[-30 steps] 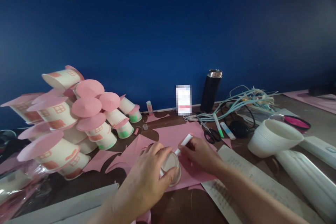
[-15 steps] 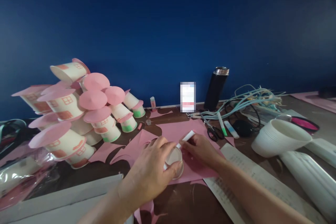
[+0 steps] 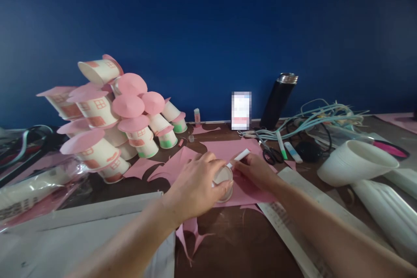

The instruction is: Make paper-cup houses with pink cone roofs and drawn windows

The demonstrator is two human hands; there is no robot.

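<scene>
My left hand (image 3: 203,178) curls around a white paper cup (image 3: 224,174), thumb at its near side and fingers over the far side. The cup's round end faces up toward me, and it sits on a sheet of pink paper (image 3: 243,191). In my right hand (image 3: 256,169) is a white marker (image 3: 241,156), pinched between thumb and fingers. The marker slants down toward the cup's far right edge; my fingers hide whether its tip touches the paper. Black-handled scissors (image 3: 272,155) lie just beyond my right hand.
Decorated paper cups with pink cone roofs (image 3: 128,106) are stacked at the left. A black bottle (image 3: 279,100) leans against the blue wall beside a blurred phone (image 3: 241,110). Cables (image 3: 312,121), a green-tipped marker (image 3: 282,145) and nested white cups (image 3: 356,163) stand or lie right.
The view has tilted and turned left, so everything sits higher and farther right. Both hands keep their hold on the cup and the marker, with little other change.
</scene>
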